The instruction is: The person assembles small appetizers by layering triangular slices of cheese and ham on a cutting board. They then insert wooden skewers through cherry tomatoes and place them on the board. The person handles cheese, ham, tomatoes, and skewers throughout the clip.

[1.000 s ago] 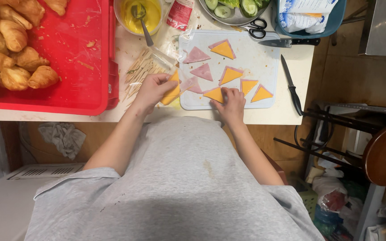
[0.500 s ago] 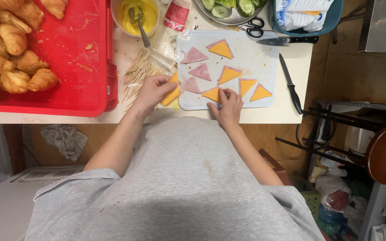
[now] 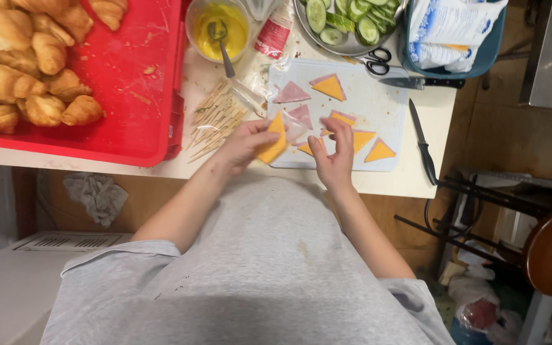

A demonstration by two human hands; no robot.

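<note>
Left hand [image 3: 245,145] pinched a cheese triangle [image 3: 272,142], right hand [image 3: 333,160] fingers spread loosely over white board [image 3: 388,102], red tray [image 3: 142,76] held croissants [image 3: 33,64], bowl [image 3: 346,46] cucumber slices [image 3: 352,16].

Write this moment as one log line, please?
left hand: holds cheese triangle | right hand: open, fingers over board | board: ham, cheese triangles | knife: right of board

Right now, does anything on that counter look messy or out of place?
Slightly. The wooden skewers lie fanned out loose beside the red tray, crumbs dot that tray, and a black knife lies near the counter's edge, off the cutting board.
</note>
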